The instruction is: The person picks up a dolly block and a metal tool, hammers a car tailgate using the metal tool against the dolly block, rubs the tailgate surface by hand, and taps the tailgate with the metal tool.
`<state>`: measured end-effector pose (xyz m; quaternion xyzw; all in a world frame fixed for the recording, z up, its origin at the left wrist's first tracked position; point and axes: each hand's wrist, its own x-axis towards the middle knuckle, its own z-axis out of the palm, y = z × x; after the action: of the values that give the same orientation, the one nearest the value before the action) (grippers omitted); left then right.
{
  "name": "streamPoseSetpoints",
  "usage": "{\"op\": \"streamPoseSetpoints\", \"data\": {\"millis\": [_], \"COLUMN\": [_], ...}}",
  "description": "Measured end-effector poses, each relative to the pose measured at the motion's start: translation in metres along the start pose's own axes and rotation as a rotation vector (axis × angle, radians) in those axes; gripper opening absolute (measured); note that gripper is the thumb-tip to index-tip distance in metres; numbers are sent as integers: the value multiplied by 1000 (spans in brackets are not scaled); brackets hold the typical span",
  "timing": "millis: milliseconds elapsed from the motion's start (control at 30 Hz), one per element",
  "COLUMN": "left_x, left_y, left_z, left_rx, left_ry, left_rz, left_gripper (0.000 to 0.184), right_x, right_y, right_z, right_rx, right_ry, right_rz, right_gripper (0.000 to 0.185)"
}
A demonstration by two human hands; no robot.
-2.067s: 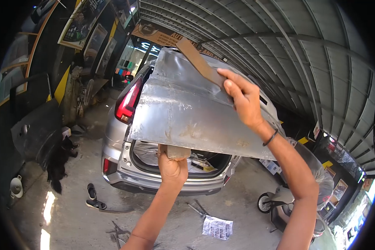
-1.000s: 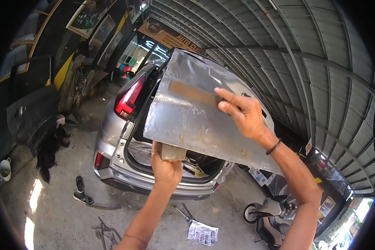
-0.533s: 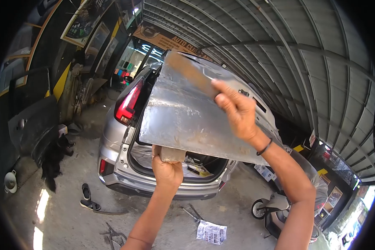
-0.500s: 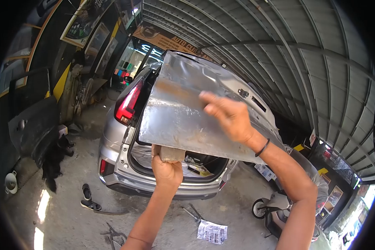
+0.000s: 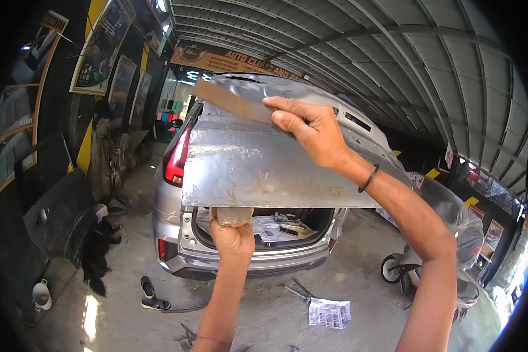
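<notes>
My right hand (image 5: 317,132) is closed around one end of a flat, rust-brown metal bar (image 5: 232,104). The bar points to the left across the upper part of a bare-metal tailgate (image 5: 276,158); whether it touches the metal I cannot tell. Under the tailgate's lower edge, my left hand (image 5: 233,236) grips a grey-brown rectangular block (image 5: 233,216), its top at the edge. Scuffs and brownish patches mark the tailgate. It is raised on the back of a silver car (image 5: 246,261), above the open cargo area.
Sandals (image 5: 152,296), a printed sheet (image 5: 328,312) and metal tools (image 5: 299,291) lie on the concrete floor. A loose door panel (image 5: 53,217) leans at the left, with a black furry animal (image 5: 100,252) beside it. A plastic-covered motorbike (image 5: 452,234) stands at the right.
The bar was blurred with motion lower over the tailgate; now it shows higher and sharper in my right hand. My left hand keeps the block at the lower edge. The view has shifted.
</notes>
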<state>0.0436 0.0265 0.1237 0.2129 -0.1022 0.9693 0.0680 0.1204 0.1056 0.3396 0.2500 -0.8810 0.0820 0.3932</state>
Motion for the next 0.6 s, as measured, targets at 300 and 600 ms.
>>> {"op": "streamPoseSetpoints", "data": {"millis": [300, 600], "left_x": [-2, 6], "left_y": [-5, 0], "left_z": [0, -1], "left_rx": [18, 7], "left_ry": [-36, -22], "left_rz": [-43, -18], "left_gripper": [27, 29], "right_x": [-8, -4], "right_y": [-11, -24], "right_z": [-22, -11], "right_rx": [-104, -15], "right_ry": [-44, -33], "right_rz": [-9, -39], "right_gripper": [40, 40]}}
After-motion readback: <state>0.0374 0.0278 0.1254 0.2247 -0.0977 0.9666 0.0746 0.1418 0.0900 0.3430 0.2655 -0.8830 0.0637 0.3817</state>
